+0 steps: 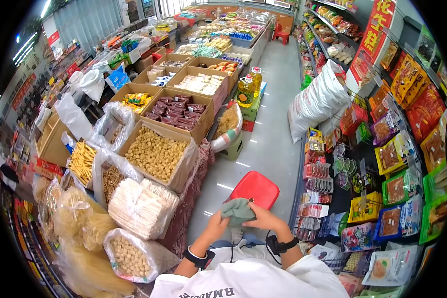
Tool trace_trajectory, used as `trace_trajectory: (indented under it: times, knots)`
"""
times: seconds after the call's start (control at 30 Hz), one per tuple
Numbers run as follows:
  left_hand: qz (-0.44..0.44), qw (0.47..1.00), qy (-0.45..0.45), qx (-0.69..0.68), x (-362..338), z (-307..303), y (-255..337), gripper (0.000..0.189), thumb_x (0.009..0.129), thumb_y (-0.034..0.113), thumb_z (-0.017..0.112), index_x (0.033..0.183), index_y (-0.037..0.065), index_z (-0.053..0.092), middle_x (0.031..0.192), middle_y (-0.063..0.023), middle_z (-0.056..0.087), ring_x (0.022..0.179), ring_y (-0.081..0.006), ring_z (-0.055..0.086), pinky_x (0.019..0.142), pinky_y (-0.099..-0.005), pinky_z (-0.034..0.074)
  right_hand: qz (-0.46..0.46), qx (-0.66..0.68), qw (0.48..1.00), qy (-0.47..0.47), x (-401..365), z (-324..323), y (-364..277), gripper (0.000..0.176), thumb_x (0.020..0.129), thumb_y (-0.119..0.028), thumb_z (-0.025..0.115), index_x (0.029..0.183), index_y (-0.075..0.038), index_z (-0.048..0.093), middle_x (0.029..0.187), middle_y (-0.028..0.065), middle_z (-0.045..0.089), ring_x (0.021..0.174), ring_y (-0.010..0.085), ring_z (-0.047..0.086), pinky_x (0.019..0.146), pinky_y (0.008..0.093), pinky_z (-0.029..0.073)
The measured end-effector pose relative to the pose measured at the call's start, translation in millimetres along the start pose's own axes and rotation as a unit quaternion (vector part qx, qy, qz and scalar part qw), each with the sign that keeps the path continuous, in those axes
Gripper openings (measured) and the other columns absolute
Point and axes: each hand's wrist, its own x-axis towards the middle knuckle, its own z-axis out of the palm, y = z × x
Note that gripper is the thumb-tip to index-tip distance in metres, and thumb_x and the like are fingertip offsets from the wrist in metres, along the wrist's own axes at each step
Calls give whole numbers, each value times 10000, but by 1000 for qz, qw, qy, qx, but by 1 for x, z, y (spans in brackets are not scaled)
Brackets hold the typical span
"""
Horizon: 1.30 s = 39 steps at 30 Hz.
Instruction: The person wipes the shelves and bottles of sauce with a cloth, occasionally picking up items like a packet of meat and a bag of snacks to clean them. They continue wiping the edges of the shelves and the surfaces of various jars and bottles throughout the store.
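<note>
A crumpled grey-green cloth (239, 211) is held up in front of my body, between both hands. My left hand (217, 224) grips its left side, with the fingers partly hidden behind the fabric. On the other side, my right hand (262, 218) is closed on the cloth's right edge. Just beyond the cloth is a red plastic stool (256, 188), its seat partly covered by the cloth and my right hand. Dark bands with straps sit on both wrists.
Left of the aisle stand open boxes and bags of dry goods, including a box of brown cubes (156, 153) and wrapped white sticks (139, 206). Racks of packaged snacks (365, 206) line the right. A large white sack (317, 102) and oil bottles (246, 92) stand farther up.
</note>
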Motion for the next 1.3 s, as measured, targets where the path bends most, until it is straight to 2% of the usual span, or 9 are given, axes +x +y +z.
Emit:
trace_trajectory:
  times: [0.1,0.33,0.47,0.57,0.67,0.87,1.0,1.13,1.3]
  knots:
    - [-13,999,38,32,27,-3,-3,317,857,65,497,1168,11,526,1059,-182,605,978,-282,587,851,-331,437,45,-113,992,10,27,-21,-5,500,727,-159,724,1126,-35,448,1039,180,564,991,317,547,838,363,432]
    - [-92,970,193,115,85,-27,-40,264,791,216,604,946,3,620,722,-198,612,638,-354,590,578,-400,446,27,-17,996,87,87,-50,10,362,706,-153,743,963,-28,520,866,131,597,811,255,592,727,333,460]
    - [-44,963,238,118,135,-54,-47,250,789,226,609,903,5,635,662,-201,591,604,-368,576,548,-408,433,52,-15,990,127,133,-72,-11,312,707,-150,749,920,-22,561,800,105,601,760,189,589,702,310,464]
    - [-55,970,216,100,181,-84,-38,278,790,259,612,877,-3,640,685,-225,595,639,-387,583,572,-419,446,46,-3,985,167,168,-83,-9,277,724,-104,720,951,-10,593,825,120,633,756,192,606,699,309,474]
    - [-122,980,-13,155,229,-119,-47,322,833,321,567,864,11,650,759,-235,619,716,-399,607,633,-437,473,124,67,952,273,205,-93,14,270,737,-86,696,978,-2,609,829,87,646,756,152,598,706,305,474]
    - [-10,971,-167,171,289,-166,-40,293,867,279,553,888,-9,598,825,-204,633,764,-353,605,679,-404,475,83,153,856,487,272,-93,68,232,801,-66,610,1024,-1,598,982,89,621,881,142,573,734,294,473]
    - [-15,970,-178,167,300,-183,-70,286,879,234,556,1044,2,547,881,-179,623,795,-310,603,710,-372,474,91,281,842,452,311,-82,44,277,835,-63,554,1110,-33,560,1025,84,596,926,157,563,740,301,468]
    - [-29,981,-137,132,308,-204,-81,357,869,210,577,1155,13,496,952,-168,615,835,-287,602,738,-359,471,202,410,829,322,365,-74,23,299,867,-64,496,1165,-61,480,1050,92,580,972,201,559,776,375,475]
    - [-101,990,-96,33,321,-244,-81,281,905,182,537,1131,16,518,976,-127,627,889,-221,610,772,-321,474,229,533,794,182,434,-70,44,310,900,-94,452,1209,-68,432,1214,140,512,1111,266,511,854,418,466]
